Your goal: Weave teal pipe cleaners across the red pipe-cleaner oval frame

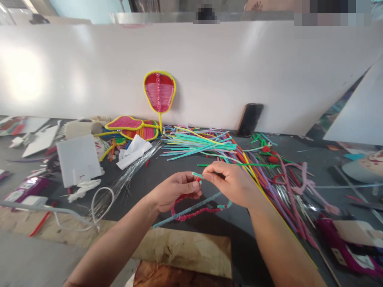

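Observation:
My left hand [175, 191] is closed, thumb against fingers, on a red-pink pipe cleaner loop [196, 214] that hangs below it. Between my hands a short teal pipe cleaner end [196, 175] sticks out, with a small red bit beside my left thumb. The fingertips of my right hand [230, 179] pinch this teal end. A dusty-blue pipe cleaner [170, 221] slants across the hanging loop, and some teal shows at the loop's right side. Just behind my right fingers lies a green pipe cleaner [260, 164]. My fingers partly hide the join.
Loose teal pipe cleaners [200, 143] are piled behind my hands. A pink shape with yellow edging [159, 93] stands by the white panel [98, 71], a phone [250, 119] leans there too. Thin wires [134, 167] lie left, a purple glue gun [347, 249] right.

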Motion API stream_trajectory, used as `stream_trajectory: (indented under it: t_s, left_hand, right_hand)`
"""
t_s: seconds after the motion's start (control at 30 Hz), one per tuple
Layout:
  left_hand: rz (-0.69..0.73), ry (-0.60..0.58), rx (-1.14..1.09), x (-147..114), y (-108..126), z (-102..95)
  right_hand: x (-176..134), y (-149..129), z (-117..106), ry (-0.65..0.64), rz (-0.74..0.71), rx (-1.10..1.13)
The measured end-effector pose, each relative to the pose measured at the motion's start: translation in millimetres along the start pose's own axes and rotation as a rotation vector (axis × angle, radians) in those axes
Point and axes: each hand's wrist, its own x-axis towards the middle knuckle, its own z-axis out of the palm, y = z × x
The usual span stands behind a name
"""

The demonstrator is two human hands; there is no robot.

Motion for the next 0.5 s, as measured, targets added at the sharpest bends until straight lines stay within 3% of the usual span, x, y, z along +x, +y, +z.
stream_trajectory:
  t_s: [0.3, 0.4, 0.5]
  left_hand:
    - [0.012, 0.098, 0.021, 4, -7, 0.7]
    - [0.093, 0.143, 0.283, 4, -10, -0.1]
    - [0.252, 0.267, 0.766, 3, -13, 1.7]
  right_hand:
    - [0, 1, 1, -0.025, 0.034, -0.025]
    - [0, 2, 2, -0.029, 0.082, -0.052]
    - [2, 5, 5, -0.027, 0.148, -0.072]
